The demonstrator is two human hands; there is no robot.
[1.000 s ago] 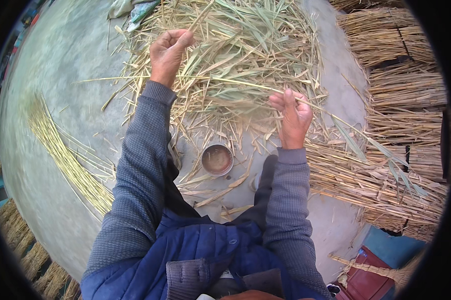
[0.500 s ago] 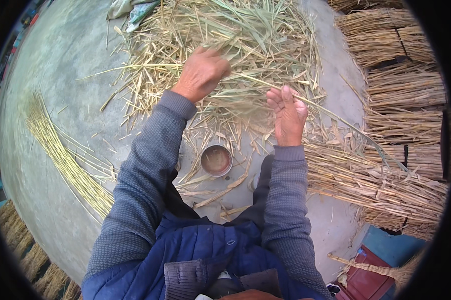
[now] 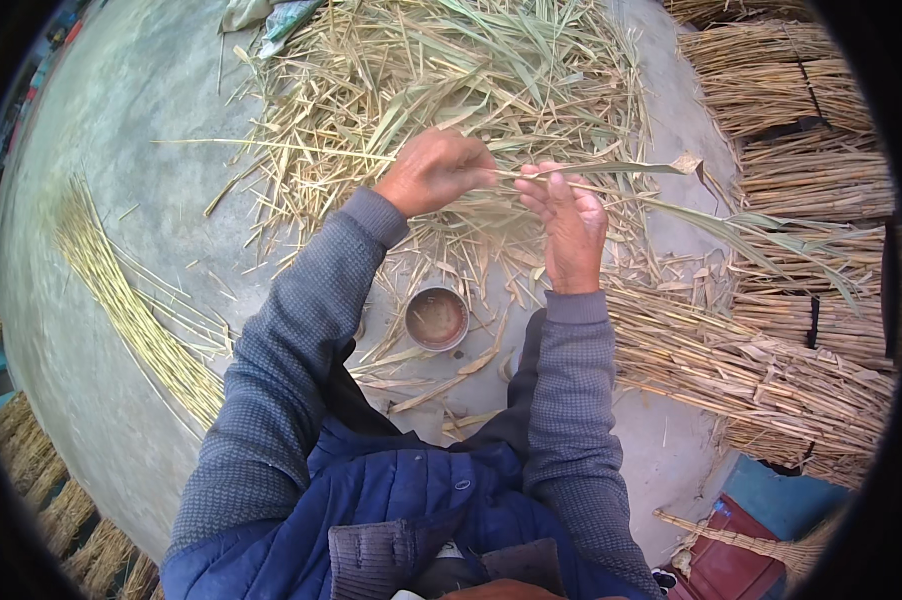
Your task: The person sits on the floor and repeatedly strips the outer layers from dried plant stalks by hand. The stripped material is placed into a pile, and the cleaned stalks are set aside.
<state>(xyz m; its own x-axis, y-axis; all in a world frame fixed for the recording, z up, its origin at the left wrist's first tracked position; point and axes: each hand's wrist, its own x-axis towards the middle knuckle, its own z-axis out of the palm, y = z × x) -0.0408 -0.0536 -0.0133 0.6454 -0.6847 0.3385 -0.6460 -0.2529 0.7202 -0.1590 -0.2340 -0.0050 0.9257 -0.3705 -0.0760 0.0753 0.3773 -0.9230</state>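
Note:
My left hand [image 3: 433, 170] is closed around a long thin reed stalk [image 3: 611, 170] that runs across the view from left to right, with dry leaves trailing off its right end. My right hand [image 3: 569, 225] pinches the same stalk just right of the left hand, fingers pointing up. Both hands are held above a big loose pile of straw and leaf scraps [image 3: 451, 80] on the concrete ground. A small round metal bowl [image 3: 437, 318] stands on the ground between my knees, below the hands.
Tied bundles of reeds [image 3: 801, 90] are stacked along the right side. A row of cleaned yellow stalks [image 3: 131, 310] lies on the ground at the left. A red and blue object [image 3: 761, 540] sits at the lower right, more bundles at the lower left.
My left hand came back from the far part of the pile toward the right hand, bringing a stalk. Both hands now hold it together, where the right hand earlier was raised alone.

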